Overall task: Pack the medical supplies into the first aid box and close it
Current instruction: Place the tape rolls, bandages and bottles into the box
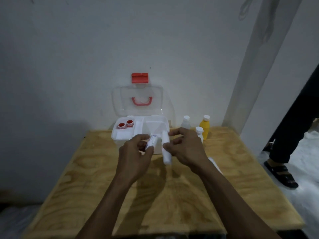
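The white first aid box [120, 135] stands open at the far edge of the wooden table, its clear lid [138, 100] with a red latch leaning on the wall. Two red-and-white tape rolls [125, 124] lie in its left tray compartment. Just in front of the box, my left hand [134, 156] holds a small white tube with printed markings [151, 140]. Beside it, my right hand [186, 149] grips a longer plain white roll [166, 149] between thumb and fingers, tilted upright. Part of the box front is hidden behind both hands.
To the right of the box stand a clear bottle [185, 123], a yellow bottle [205, 126] and a small white bottle [199, 133]. A white packet [215, 165] lies under my right forearm. A person's leg in a sandal [283, 173] stands right of the table.
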Tool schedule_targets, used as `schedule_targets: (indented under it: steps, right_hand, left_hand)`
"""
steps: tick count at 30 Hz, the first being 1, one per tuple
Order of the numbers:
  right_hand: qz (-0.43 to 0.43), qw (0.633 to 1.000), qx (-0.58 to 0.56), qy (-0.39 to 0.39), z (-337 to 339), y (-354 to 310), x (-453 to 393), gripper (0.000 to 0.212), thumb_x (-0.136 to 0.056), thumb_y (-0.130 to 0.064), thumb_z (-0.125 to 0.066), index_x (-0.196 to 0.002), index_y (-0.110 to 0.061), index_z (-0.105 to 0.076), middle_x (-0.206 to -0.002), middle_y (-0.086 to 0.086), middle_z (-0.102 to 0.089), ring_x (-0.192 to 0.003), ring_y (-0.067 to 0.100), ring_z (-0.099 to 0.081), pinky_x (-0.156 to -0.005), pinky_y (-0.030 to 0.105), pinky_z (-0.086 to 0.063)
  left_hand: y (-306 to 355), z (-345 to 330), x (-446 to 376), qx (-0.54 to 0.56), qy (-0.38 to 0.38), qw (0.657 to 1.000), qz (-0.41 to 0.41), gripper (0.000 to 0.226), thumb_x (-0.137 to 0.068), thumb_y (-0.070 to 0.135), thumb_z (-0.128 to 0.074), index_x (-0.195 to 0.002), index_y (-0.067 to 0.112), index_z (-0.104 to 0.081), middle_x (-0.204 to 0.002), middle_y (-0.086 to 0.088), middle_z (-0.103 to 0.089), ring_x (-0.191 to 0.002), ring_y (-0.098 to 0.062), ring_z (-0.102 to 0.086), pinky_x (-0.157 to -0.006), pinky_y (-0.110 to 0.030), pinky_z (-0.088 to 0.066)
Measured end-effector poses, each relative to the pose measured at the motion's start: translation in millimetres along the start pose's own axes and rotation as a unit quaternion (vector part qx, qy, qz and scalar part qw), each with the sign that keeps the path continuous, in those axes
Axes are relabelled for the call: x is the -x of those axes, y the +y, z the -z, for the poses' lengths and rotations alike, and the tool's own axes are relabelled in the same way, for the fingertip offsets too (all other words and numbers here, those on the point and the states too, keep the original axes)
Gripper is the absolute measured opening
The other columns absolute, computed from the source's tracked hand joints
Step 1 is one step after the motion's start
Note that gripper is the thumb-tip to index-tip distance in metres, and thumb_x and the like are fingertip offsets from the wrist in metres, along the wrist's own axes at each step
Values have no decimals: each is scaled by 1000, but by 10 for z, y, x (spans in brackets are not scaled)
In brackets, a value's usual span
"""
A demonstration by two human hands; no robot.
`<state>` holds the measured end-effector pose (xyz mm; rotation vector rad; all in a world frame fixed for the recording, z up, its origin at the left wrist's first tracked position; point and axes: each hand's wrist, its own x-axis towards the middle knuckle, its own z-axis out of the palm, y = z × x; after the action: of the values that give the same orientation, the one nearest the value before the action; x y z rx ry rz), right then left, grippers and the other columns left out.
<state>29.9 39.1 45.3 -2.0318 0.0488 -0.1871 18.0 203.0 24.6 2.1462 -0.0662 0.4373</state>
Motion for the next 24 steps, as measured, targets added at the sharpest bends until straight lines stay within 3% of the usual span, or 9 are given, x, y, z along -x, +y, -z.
schedule_targets:
  steps: [6,9,12,19,24]
  right_hand:
    - [9,1000,0,1,-421,-422,-462,40,-70,-20,-81,-108,-17,-67,-91,6,-75,-79,17,-71,-73,36,-61]
    - [11,1000,13,10,-645,-543,-667,41,-69,-18,-80,-107,-16,-67,-107,7,-71,-91,21,-69,-80,41,-60]
    - [8,1000,29,2,-800,-597,-841,44,-71,-10,-80,-113,-10,-66,-116,8,-65,-102,24,-65,-86,32,-54]
    - [-11,996,92,-6,-1023,-538,-1045,32,-75,-7,-78,-104,-3,-64,-96,8,-65,-76,17,-53,-73,28,-52]
    - [-14,992,123,-7,-1150,-467,-1118,31,-75,-13,-79,-99,-5,-61,-80,2,-52,-67,13,-51,-56,18,-39]
  left_hand:
    - [-266,521,-438,-95,66,993,31,35,-79,17,-74,-113,16,-71,-94,-5,-75,-73,-14,-67,-74,-23,-48]
    - [-409,647,-619,-141,57,987,41,33,-79,20,-73,-111,16,-71,-96,-8,-75,-77,-19,-68,-74,-26,-49]
    - [-464,675,-739,-179,19,983,29,35,-81,19,-72,-115,13,-70,-103,-11,-75,-80,-21,-68,-72,-25,-49]
    - [-548,579,-955,-225,-41,974,3,38,-81,15,-68,-119,13,-68,-114,-10,-71,-96,-25,-67,-76,-25,-47]
    - [-622,495,-1030,-270,-76,959,-24,32,-82,20,-68,-114,15,-71,-113,-6,-72,-93,-23,-69,-84,-40,-58]
